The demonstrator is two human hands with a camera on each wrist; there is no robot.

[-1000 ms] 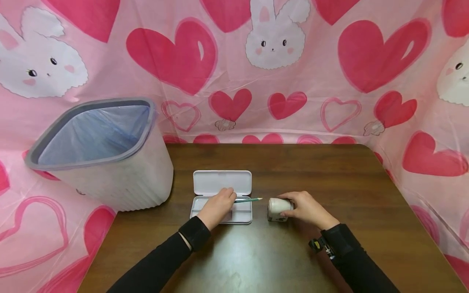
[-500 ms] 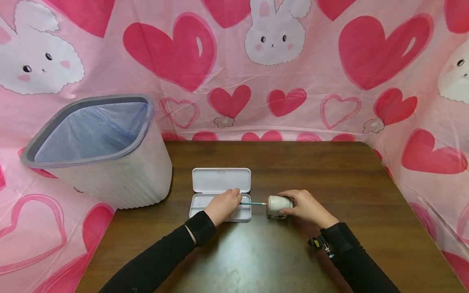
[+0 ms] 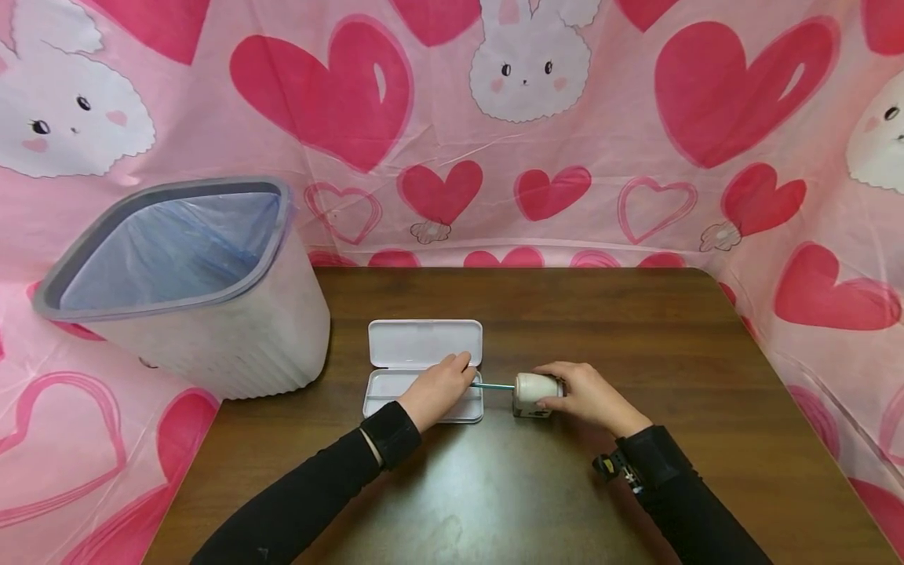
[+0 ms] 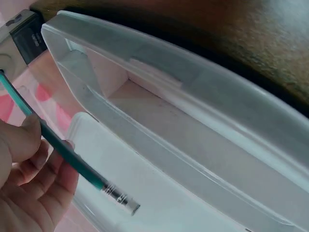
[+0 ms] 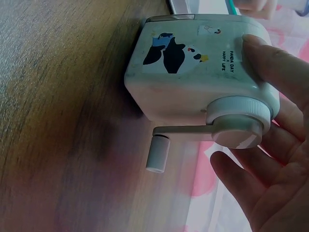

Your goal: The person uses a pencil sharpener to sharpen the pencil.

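Note:
My left hand (image 3: pixel 439 390) pinches a green pencil (image 4: pixel 67 153) between thumb and fingers. Its metal ferrule and eraser end point back over the pencil case, while the front end enters the hole of a sharpener (image 4: pixel 17 48), so the tip is hidden. In the head view the pencil (image 3: pixel 496 385) lies level between hand and sharpener. My right hand (image 3: pixel 592 399) grips this pale crank sharpener (image 5: pixel 183 82) with thumb and fingers around its body. Panda pictures decorate its side, and the crank handle (image 5: pixel 158 153) hangs free of the fingers.
An open white pencil case (image 3: pixel 425 343) with divided compartments lies under my left hand. To the left stands a bin (image 3: pixel 282 329) with a blue liner. The brown table (image 3: pixel 607 314) meets a pink heart-patterned cloth (image 3: pixel 452 259) behind.
My left hand has moved right, bringing the pencil from a small gap away into the sharpener's hole. My right hand has kept its hold on the sharpener.

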